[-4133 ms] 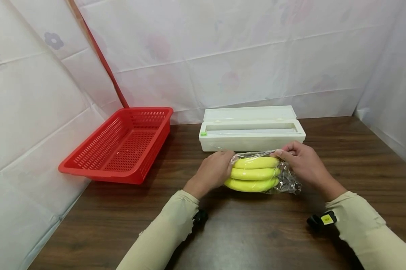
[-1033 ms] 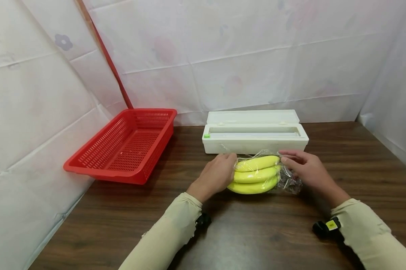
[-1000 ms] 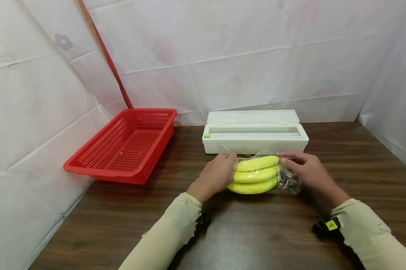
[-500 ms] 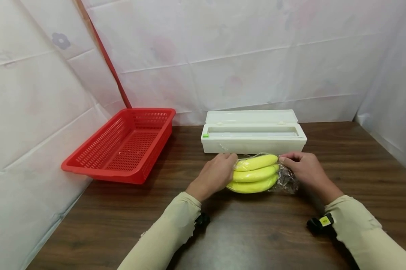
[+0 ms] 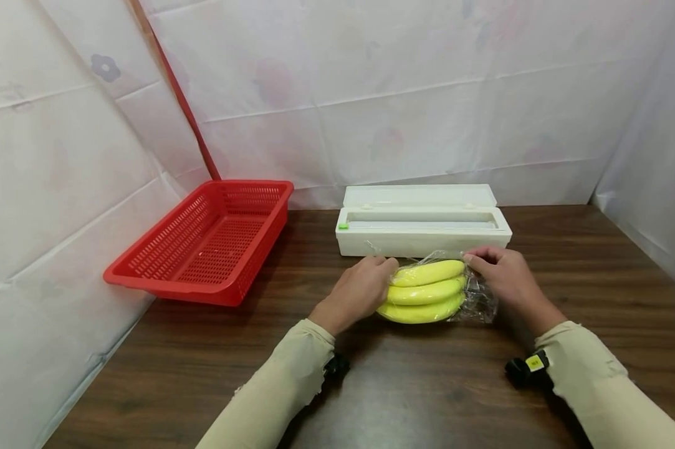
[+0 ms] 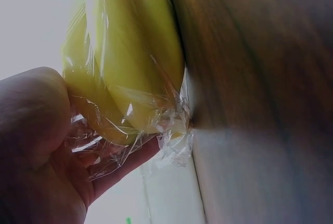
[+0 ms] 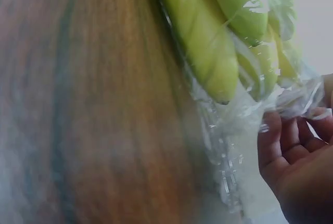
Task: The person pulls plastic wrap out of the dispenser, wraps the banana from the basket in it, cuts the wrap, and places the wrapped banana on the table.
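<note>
Bananas (image 5: 424,291): three, yellow, under crinkled clear wrap (image 5: 479,302) | left hand (image 5: 358,292), right hand (image 5: 505,277): pinching wrap ends | red basket (image 5: 146,277): empty | white dispenser box (image 5: 421,236): lid open

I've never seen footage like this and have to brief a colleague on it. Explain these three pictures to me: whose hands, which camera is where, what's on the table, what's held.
No machine here: a person works with bare hands, wearing three cameras. The wide picture comes from the head, looking down at a dark wooden table. The two close-ups come from cameras strapped to each wrist.

On the table lie a bunch of yellow bananas covered in clear plastic wrap, a white wrap dispenser box standing open behind them, and a red basket at the left.

The left hand cups the bananas' left end, wrap bunched against its fingers. The right hand pinches the wrap at the right end.
</note>
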{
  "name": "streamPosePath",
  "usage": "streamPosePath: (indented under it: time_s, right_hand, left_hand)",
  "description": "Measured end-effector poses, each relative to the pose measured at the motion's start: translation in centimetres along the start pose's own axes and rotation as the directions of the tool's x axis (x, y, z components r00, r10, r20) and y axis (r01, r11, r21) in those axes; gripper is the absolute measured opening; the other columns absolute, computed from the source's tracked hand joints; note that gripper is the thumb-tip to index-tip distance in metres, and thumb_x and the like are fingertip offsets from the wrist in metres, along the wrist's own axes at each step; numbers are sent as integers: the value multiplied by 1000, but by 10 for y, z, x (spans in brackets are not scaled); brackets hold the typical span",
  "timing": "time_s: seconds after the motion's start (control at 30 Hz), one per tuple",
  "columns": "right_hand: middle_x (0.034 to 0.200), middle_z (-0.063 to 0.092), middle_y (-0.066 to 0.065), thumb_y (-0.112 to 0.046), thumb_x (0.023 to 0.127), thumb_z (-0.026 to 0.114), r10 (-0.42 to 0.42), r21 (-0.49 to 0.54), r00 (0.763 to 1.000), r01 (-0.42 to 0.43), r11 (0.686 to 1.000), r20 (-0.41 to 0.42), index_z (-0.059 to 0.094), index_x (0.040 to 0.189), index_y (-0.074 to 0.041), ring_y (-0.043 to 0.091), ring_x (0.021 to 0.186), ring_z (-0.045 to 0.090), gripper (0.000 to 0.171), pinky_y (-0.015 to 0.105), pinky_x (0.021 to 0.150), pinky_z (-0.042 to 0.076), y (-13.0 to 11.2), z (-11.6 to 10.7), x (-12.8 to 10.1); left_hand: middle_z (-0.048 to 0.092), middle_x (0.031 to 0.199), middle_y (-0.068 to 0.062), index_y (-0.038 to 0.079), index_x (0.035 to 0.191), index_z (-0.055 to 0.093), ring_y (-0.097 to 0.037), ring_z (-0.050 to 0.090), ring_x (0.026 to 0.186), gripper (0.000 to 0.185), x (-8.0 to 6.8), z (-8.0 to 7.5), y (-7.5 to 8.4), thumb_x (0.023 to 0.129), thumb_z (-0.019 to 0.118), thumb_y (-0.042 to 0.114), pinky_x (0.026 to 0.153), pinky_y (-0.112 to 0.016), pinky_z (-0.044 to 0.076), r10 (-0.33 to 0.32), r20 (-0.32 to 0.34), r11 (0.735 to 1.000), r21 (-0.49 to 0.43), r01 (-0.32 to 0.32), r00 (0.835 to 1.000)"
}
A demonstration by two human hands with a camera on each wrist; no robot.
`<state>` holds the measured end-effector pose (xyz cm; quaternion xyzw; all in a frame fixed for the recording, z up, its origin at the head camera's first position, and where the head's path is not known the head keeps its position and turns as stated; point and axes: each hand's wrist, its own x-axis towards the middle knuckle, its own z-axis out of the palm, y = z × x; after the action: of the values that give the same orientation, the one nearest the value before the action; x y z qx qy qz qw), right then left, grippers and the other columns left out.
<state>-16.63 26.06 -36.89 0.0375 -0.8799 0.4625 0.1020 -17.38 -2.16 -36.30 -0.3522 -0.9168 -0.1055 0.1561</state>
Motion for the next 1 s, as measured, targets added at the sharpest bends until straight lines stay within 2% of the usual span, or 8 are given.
streamPosePath:
  time_s: [0.17,0.33,0.47,0.57,0.63,0.73,0.87,1.0]
  right_hand:
    - [93,65,5,-38,102,59,54,40,996,-57,998,74,70,113,3,12,83,55,44,26,67,48,4,-1,2]
    - [97,63,2,-36,104,54,124,110,975,-146,983,184,65,119,8,11,85,54,48,25,69,49,9,-2,4]
    - [82,60,2,-25,107,48,132,253,950,-206,945,282,58,120,13,9,71,55,41,25,62,50,11,0,4]
    - [78,56,3,-20,108,44,133,308,930,-245,919,342,55,114,10,9,66,54,33,26,59,51,12,1,4]
    - [79,55,4,-20,109,43,143,304,921,-262,916,362,54,114,9,10,68,54,31,27,60,52,12,1,3]
    - [84,58,5,-22,108,44,164,258,917,-268,928,365,55,121,9,10,71,55,35,28,62,54,14,1,4]
    - [94,60,7,-21,107,47,173,186,922,-248,951,347,56,127,10,11,74,57,38,30,64,56,15,2,5]
    - [100,58,11,-17,106,48,139,111,938,-182,977,317,59,123,10,13,71,54,34,32,64,56,13,2,4]
  left_hand:
    - [51,79,2,14,89,55,-17,50,72,16,0,-1,0,97,50,1,61,-27,45,19,-14,1000,0,-19,1000]
    - [50,78,3,15,88,55,-16,50,72,17,0,0,0,96,50,0,61,-27,44,23,-15,1000,-1,-23,1000]
    - [51,78,3,15,88,54,-16,50,71,17,0,0,-1,95,51,0,60,-27,44,15,-7,1000,-3,-15,1000]
    - [53,80,3,15,90,55,-16,51,73,16,1,0,-1,96,51,1,61,-28,45,3,3,1000,-5,-3,1000]
    - [54,81,3,15,92,57,-16,52,74,15,1,0,-1,97,51,3,62,-28,46,-6,14,1000,-5,6,1000]
    - [55,83,2,15,95,58,-17,53,76,13,1,0,-1,98,52,4,63,-29,47,-17,32,1000,-1,17,999]
    - [55,83,1,14,95,56,-18,53,76,10,1,0,0,99,51,5,63,-30,47,-26,34,1000,-1,26,999]
    - [52,82,1,13,93,54,-17,52,74,13,1,0,1,101,48,6,61,-29,46,-34,31,999,-5,34,999]
